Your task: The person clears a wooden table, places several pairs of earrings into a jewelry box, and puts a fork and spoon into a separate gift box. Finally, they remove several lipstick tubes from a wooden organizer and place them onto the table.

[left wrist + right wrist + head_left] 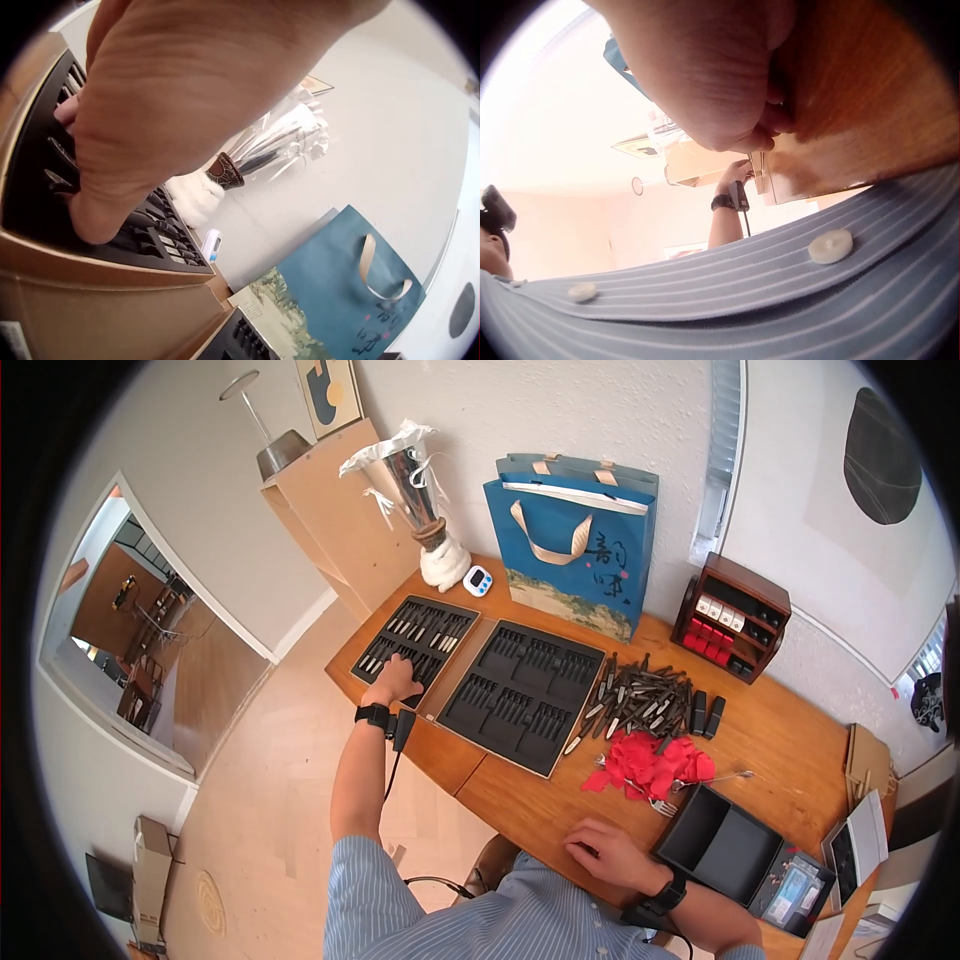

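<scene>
My left hand (pixel 398 678) is over the left half of a slotted black case (pixel 462 622), thumb and fingers spread among slim dark-and-silver pieces (pixel 425 622) standing in its slots. In the left wrist view, the thumb (pixel 94 225) is down beside one silver-ended piece (pixel 56 180), and the palm covers much of that tray. The case's right half (pixel 510 732) shows black moulded slots. My right hand (pixel 610 852) rests at the table's front edge, fingers loosely bent, holding nothing. A heap of similar dark-and-silver pieces (pixel 645 698) lies right of the case.
Red petal-like scraps (pixel 650 762) lie by a fork (pixel 663 807) and a black divided box (pixel 722 835). Behind stand a blue gift bag (pixel 570 550), a small timer (pixel 478 581), a foil-wrapped vase (pixel 415 485) and a wooden rack (pixel 735 615).
</scene>
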`<move>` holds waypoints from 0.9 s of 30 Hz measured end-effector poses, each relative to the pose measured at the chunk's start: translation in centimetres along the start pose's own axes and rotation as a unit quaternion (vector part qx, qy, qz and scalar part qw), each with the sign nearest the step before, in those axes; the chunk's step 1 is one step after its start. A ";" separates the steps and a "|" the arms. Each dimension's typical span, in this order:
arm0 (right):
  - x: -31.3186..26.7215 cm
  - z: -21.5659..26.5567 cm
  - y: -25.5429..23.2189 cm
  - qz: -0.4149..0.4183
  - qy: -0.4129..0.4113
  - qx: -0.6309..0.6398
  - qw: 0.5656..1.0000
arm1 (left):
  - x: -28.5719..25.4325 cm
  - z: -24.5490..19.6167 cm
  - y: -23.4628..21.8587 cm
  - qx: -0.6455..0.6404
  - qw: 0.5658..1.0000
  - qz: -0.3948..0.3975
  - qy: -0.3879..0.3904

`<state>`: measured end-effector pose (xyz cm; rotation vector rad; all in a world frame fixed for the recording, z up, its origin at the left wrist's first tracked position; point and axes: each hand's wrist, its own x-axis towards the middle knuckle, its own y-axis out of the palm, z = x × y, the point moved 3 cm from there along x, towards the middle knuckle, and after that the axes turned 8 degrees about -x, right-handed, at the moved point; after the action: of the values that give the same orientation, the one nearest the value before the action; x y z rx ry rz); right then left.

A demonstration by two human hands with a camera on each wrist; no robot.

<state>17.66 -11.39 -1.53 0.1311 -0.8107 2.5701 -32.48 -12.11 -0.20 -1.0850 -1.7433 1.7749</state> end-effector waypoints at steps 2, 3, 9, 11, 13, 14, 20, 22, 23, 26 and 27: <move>0.0 0.1 0.0 0.001 0.000 -0.001 1.000 | 0.2 0.5 0.5 0.013 0.997 -0.060 0.036; 0.0 0.2 -0.1 0.001 0.002 0.000 1.000 | 0.1 0.8 1.2 0.014 0.997 -0.061 0.036; 0.0 -0.3 0.2 -0.003 -0.007 -0.001 1.000 | 0.9 -0.3 2.0 0.143 0.986 -0.084 0.030; -0.1 -0.2 0.1 -0.004 -0.010 -0.004 1.000 | 0.7 -0.9 1.6 0.166 0.981 -0.089 0.039; -0.1 -0.1 0.0 -0.004 -0.007 -0.007 1.000 | 1.6 0.0 2.0 0.138 0.983 -0.110 0.042; -0.1 -0.1 0.0 -0.008 -0.008 -0.007 1.000 | 1.8 0.4 1.7 0.112 0.984 -0.131 0.044; -0.1 -0.3 0.2 -0.006 -0.010 -0.003 1.000 | 0.9 4.4 1.1 -0.131 0.957 -0.257 0.024; -0.1 -0.3 0.2 -0.004 -0.012 -0.004 1.000 | 0.5 6.4 0.7 -0.219 0.910 -0.352 -0.011; -0.1 -0.3 0.1 -0.002 -0.011 -0.004 1.000 | 0.7 7.6 0.2 -0.272 0.901 -0.338 -0.030; -0.1 -0.2 0.1 0.003 -0.009 -0.003 1.000 | 0.3 9.0 -0.8 -0.273 0.915 -0.293 -0.042; 0.0 -0.2 0.2 0.001 -0.011 -0.004 1.000 | 0.2 8.9 -1.0 -0.244 0.929 -0.275 -0.049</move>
<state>17.62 -11.40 -1.82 0.1563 -0.8302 2.5708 -39.65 -17.54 -0.12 -0.5745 -2.3360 1.0951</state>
